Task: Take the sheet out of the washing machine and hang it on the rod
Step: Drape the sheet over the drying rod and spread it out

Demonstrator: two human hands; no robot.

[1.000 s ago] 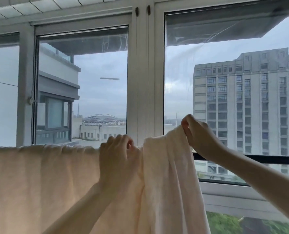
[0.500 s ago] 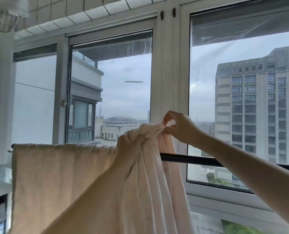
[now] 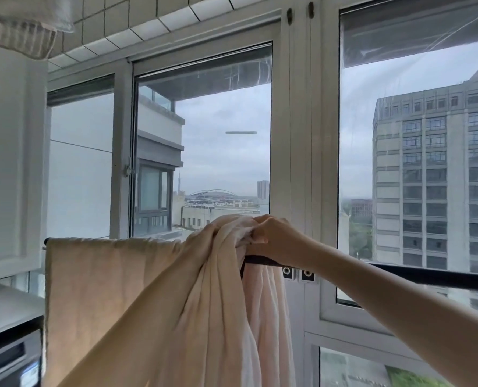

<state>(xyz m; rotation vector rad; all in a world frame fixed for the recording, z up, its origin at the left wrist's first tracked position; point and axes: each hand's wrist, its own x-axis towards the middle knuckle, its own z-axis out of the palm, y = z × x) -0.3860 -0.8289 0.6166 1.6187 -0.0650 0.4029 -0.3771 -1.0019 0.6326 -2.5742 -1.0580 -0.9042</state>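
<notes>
Sheet hangs flat on the rod at lower left, bunched in the middle. The right hand pinches the bunch; the left hand is hidden under cloth, I cannot tell. Best to pull the bunch sideways along the bare rod, gently

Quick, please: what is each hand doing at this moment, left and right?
Left hand: cannot be told; it is buried in the sheet.
Right hand: closed, pinching the bunched sheet above the rod.
</notes>
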